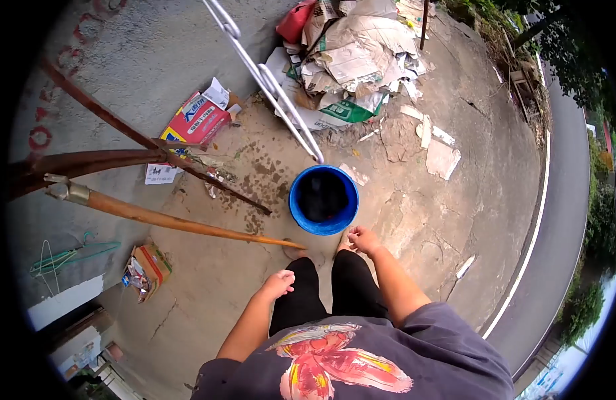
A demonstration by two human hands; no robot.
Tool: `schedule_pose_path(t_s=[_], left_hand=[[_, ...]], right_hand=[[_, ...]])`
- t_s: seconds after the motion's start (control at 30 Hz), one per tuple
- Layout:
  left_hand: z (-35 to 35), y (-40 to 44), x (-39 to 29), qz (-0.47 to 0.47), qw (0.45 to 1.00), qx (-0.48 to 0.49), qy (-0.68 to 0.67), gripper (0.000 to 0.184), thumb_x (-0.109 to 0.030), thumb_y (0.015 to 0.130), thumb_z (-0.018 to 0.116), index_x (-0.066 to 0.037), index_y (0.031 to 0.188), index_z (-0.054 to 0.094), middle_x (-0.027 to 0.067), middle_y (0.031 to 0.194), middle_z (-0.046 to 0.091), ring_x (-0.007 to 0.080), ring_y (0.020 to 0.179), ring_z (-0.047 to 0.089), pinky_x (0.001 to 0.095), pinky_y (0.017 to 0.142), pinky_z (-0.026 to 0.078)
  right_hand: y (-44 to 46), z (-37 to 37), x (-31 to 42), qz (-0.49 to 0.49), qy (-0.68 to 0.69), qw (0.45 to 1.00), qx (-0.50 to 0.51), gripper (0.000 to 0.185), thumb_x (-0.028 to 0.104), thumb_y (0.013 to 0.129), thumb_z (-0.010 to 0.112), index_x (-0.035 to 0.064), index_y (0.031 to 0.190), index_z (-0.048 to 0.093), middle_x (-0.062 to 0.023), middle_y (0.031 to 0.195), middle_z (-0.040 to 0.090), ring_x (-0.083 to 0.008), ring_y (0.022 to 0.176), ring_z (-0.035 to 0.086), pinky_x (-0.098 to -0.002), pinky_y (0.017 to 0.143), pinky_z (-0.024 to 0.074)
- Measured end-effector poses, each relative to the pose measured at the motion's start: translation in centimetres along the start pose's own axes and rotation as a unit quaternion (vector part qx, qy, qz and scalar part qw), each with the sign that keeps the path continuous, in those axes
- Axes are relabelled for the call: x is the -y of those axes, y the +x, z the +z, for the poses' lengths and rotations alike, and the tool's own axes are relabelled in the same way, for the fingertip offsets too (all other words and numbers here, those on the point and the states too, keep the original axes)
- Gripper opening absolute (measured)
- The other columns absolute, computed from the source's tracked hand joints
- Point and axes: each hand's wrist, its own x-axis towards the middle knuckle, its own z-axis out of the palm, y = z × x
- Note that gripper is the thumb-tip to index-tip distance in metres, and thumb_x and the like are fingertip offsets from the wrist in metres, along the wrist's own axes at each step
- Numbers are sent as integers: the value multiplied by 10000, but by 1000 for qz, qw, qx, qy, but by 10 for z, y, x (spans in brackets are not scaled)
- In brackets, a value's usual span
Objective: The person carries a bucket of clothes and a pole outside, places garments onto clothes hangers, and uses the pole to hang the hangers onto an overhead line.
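A round blue bucket (pixel 324 229) stands on the concrete in front of my feet. Dark, soft-looking contents (pixel 321 195) lie inside it; their kind is hard to make out. My right hand (pixel 364 240) hovers near the bucket's lower right edge, fingers curled in, apart from the rim. Over my left thigh hangs my left hand (pixel 278 285), loosely closed, with nothing seen in it. A metal hanging rod with chain-like links (pixel 271 87) reaches down from above toward the bucket's far side.
A wooden pole (pixel 181 218) and rusty bars (pixel 98 110) extend from the left. Flattened sacks and cardboard (pixel 361 53) are heaped at the back. A red box (pixel 202 120), a cardboard box (pixel 151 270) and wire hangers (pixel 54 260) are on the left. A road (pixel 566 167) runs along the right.
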Motion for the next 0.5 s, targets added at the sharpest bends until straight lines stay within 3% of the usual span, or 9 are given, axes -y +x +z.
schedule_pose_path(t_s=[0.13, 0.2, 0.23, 0.27, 0.37, 0.4, 0.43, 0.47, 0.5], left_hand=[[11, 33, 43, -37, 970, -42, 236, 748, -404, 857, 654, -31, 1439, 371, 221, 1255, 585, 306, 1159, 584, 368, 959, 476], [28, 36, 45, -71, 957, -2, 281, 913, -520, 807, 664, -40, 1485, 284, 260, 1411, 449, 359, 1336, 421, 414, 1091, 361], [34, 51, 81, -81, 949, -2, 305, 1009, -569, 780, 669, -47, 1505, 201, 272, 1456, 368, 376, 1348, 395, 416, 1091, 362], [39, 70, 111, -91, 941, -3, 325, 1107, -617, 753, 675, -54, 1526, 117, 283, 1501, 287, 392, 1361, 368, 419, 1091, 362], [83, 58, 77, -196, 884, -44, 421, 1270, -704, 701, 668, -94, 1523, -82, 305, 1547, 49, 457, 1338, 359, 437, 1089, 362], [88, 59, 73, -189, 886, -61, 418, 1262, -707, 703, 666, -94, 1526, -69, 307, 1540, 86, 456, 1335, 363, 439, 1087, 362], [88, 61, 79, -172, 888, -68, 421, 1257, -709, 704, 665, -93, 1525, -60, 311, 1537, 89, 458, 1335, 359, 442, 1087, 361], [89, 62, 87, -155, 890, -76, 423, 1253, -710, 704, 665, -92, 1525, -52, 314, 1535, 93, 461, 1335, 354, 444, 1087, 361], [91, 61, 89, -166, 889, -77, 419, 1253, -710, 704, 665, -92, 1525, -52, 314, 1535, 93, 461, 1335, 354, 444, 1087, 361]], right_hand=[[55, 31, -43, 68, 149, 986, -10, 277, 262, 909, 608, 54, 1089, 570, -99, 878, 675, -186, 610, 637, -330, 563, 525], [94, 37, -52, 81, 95, 992, -23, 328, 256, 912, 600, 58, 1164, 530, -112, 881, 665, -194, 611, 636, -330, 563, 524], [116, 40, -56, 98, 101, 990, -13, 450, 256, 902, 611, 70, 1285, 464, -126, 915, 668, -214, 633, 640, -341, 574, 526], [134, 41, -55, 105, 115, 988, -9, 450, 256, 902, 611, 70, 1285, 464, -126, 915, 668, -214, 633, 640, -341, 574, 526], [181, 41, -44, 79, 107, 990, -53, 598, 269, 878, 636, 85, 1393, 396, -158, 992, 667, -236, 631, 639, -357, 599, 528], [198, 43, -45, 69, 109, 989, -66, 636, 276, 871, 641, 87, 1417, 375, -171, 1019, 667, -243, 613, 636, -361, 606, 528], [248, 60, -72, 28, 53, 992, -110, 664, 284, 864, 645, 80, 1430, 364, -216, 1155, 635, -298, 804, 685, -381, 767, 542], [221, 33, -32, 79, 116, 989, -46, 720, 318, 848, 659, 60, 1442, 345, -245, 1292, 561, -341, 1103, 620, -401, 974, 472], [251, 40, -44, 58, 70, 994, -68, 762, 349, 831, 676, 53, 1446, 338, -248, 1338, 519, -348, 1201, 542, -404, 1031, 425]])
